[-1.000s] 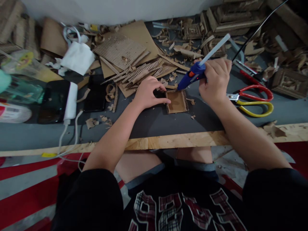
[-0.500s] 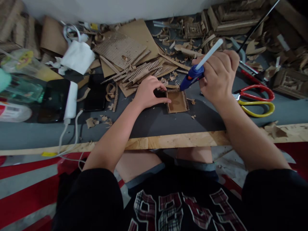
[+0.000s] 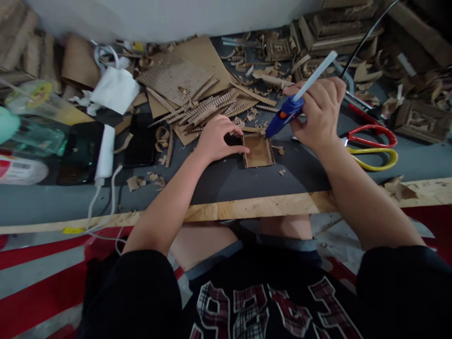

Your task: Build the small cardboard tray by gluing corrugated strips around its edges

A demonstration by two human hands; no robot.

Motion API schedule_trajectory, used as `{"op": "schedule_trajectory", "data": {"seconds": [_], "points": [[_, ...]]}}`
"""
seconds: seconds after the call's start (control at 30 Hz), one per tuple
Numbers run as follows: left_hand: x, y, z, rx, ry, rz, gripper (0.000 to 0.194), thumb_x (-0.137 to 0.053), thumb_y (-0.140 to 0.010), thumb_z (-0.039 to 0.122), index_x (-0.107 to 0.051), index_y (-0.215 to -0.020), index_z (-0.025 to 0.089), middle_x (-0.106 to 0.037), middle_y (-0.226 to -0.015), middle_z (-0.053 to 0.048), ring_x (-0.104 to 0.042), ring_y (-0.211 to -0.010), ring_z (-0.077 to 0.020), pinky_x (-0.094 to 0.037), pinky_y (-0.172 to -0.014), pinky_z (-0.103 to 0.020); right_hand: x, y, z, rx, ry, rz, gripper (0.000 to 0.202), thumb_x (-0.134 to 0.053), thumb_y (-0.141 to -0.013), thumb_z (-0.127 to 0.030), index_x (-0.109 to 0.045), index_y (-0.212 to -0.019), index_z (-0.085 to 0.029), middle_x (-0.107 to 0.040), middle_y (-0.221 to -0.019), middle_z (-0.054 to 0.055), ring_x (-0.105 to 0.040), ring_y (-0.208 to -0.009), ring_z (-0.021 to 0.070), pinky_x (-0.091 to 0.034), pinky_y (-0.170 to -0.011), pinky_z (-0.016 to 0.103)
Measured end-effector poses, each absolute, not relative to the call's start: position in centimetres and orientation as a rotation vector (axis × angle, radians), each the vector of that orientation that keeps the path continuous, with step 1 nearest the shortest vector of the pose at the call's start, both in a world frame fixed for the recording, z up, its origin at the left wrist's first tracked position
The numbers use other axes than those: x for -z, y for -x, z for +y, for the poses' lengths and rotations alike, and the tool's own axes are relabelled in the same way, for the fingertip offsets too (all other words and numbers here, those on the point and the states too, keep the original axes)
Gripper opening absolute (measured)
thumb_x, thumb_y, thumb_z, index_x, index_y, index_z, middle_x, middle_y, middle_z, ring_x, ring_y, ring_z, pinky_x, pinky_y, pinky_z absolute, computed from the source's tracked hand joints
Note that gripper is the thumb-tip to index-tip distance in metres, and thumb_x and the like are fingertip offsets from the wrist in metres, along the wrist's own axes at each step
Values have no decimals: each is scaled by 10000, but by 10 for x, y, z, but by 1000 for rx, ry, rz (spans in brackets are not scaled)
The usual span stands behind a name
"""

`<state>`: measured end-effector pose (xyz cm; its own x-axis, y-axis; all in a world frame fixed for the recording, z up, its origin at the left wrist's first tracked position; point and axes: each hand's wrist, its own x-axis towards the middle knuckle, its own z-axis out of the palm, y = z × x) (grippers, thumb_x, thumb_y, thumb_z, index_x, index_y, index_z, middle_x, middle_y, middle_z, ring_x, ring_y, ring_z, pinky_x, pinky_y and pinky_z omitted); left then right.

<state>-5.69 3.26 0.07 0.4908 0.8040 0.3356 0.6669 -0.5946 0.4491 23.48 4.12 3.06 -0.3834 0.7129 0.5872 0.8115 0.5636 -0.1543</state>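
Observation:
My right hand [image 3: 318, 113] grips a blue glue gun [image 3: 282, 115] with a white glue stick [image 3: 315, 75] sticking out of its back. The nozzle points down at the far right corner of a small square cardboard piece [image 3: 258, 151] edged with corrugated strips. My left hand [image 3: 217, 139] rests on the grey table [image 3: 229, 179], fingertips pressing the left edge of that piece. A black cable runs from the gun up to the right.
Corrugated cardboard sheets and strips [image 3: 190, 92] lie behind my left hand. Red and yellow scissors [image 3: 370, 146] sit right of my right hand. Phones [image 3: 81, 150], a white charger [image 3: 105, 150] and a white bag [image 3: 115, 87] are at left. Finished cardboard frames [image 3: 420, 120] stand at right.
My right hand tilted the glue gun and brought its nozzle down to the cardboard piece's far right corner. The view shifted slightly. My left hand stayed on the piece.

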Motion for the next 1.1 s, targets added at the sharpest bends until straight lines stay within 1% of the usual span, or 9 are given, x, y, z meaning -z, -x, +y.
{"op": "schedule_trajectory", "data": {"seconds": [0.17,0.27,0.33,0.43,0.63,0.73,0.83,0.93,1.1], "points": [[1,57,32,-767,-2488,1234,654,-660,-708,851,-756,-939,248,-730,-898,-73,-641,-974,-275,-505,-933,-444,-24,-229,43,221,1338,-2038,536,-528,-929,-403,-550,-1438,-237,-603,-1389,179,-521,-1282,429,-293,-1100,668],[1,56,31,-787,-2537,1229,709,-491,-825,859,-753,-989,222,-727,-914,-97,-645,-1010,-286,-500,-961,-458,-18,-231,46,253,1416,-1844,724,-476,-967,-518,-343,-1589,-173,-498,-1501,227,-447,-1352,429,-339,-1076,606],[0,55,30,-840,-2551,1264,709,-338,-935,791,-740,-1041,217,-727,-966,-113,-643,-1068,-289,-487,-998,-468,-12,-238,51,254,1425,-1787,737,-395,-998,-560,-264,-1624,-195,-489,-1511,214,-449,-1335,396,-375,-1037,552],[-3,54,25,-961,-2532,1359,661,-213,-1015,672,-698,-1148,242,-724,-1053,-119,-633,-1136,-289,-462,-1055,-494,3,-252,63,210,1413,-1791,702,-378,-999,-585,-309,-1603,-234,-535,-1442,213,-495,-1251,395,-380,-1003,546],[-5,53,19,-1070,-2556,1374,588,-175,-1039,595,-645,-1211,285,-702,-1137,-110,-609,-1203,-290,-431,-1119,-534,40,-262,90,308,1634,-1757,840,-437,-945,-703,-464,-1447,-30,-569,-1306,328,-518,-1197,422,-375,-1003,596],[-3,49,20,-1016,-2622,1328,561,-167,-1060,542,-655,-1167,286,-702,-1071,-100,-628,-1184,-281,-464,-1081,-530,39,-260,88,368,1552,-1765,699,-462,-952,-653,-553,-1353,-88,-602,-1269,298,-504,-1206,419,-364,-1008,624],[-2,46,21,-983,-2666,1281,521,-160,-1081,469,-646,-1171,304,-711,-1003,-78,-651,-1160,-248,-513,-1028,-481,13,-249,67,331,1461,-1843,590,-516,-944,-567,-558,-1400,-195,-601,-1339,248,-457,-1291,447,-304,-1058,683],[-1,43,17,-1015,-2670,1275,414,-253,-1085,450,-603,-1227,281,-727,-1057,-75,-669,-1157,-220,-533,-1016,-429,-19,-225,37,155,1239,-2110,468,-505,-971,-501,-577,-1408,-350,-608,-1403,130,-492,-1329,387,-363,-1080,608],[-1,40,8,-1003,-2665,1311,369,-405,-1058,445,-551,-1300,208,-738,-1140,-112,-682,-1177,-238,-524,-1038,-420,-30,-188,10,-6,1037,-2363,301,-468,-1024,-462,-725,-1165,-396,-718,-1205,19,-604,-1214,307,-433,-1031,549]]}}
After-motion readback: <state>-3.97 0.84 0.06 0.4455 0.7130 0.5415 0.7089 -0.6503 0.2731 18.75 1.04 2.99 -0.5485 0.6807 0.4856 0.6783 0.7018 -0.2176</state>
